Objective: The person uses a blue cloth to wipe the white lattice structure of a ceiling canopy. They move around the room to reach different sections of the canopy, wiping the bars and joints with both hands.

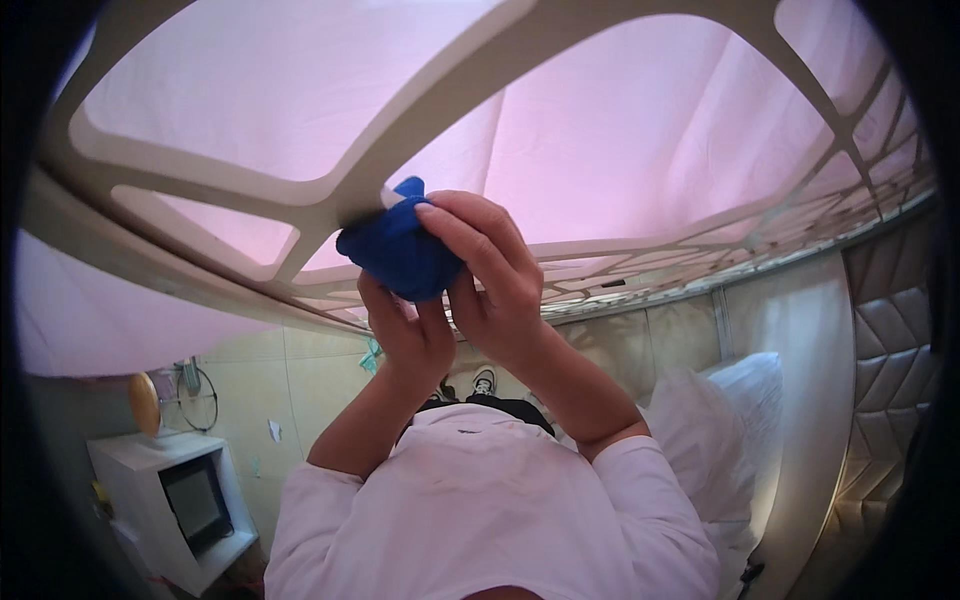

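A blue cloth [409, 251], folded into a bundle, is held up between both hands against an off-white openwork lattice panel [322, 206]. My right hand [495, 262] grips it from the right, index and middle fingers laid over its upper edge. Below it, my left hand [412, 330] pinches the underside. The cloth meets the panel near a joint where several ribs come together. A small white piece [391, 196] shows at the cloth's top; what it is, I cannot tell. Behind the panel's openings hangs a pink fabric curtain [600, 127].
At the lower left stands a white open-front cabinet [127, 457] beside a round wooden-topped stool [145, 405]. Scraps of paper [274, 430] lie on the tiled floor [315, 360]. A plastic-wrapped item [742, 382] is to the right, near a quilted padded panel [889, 360].
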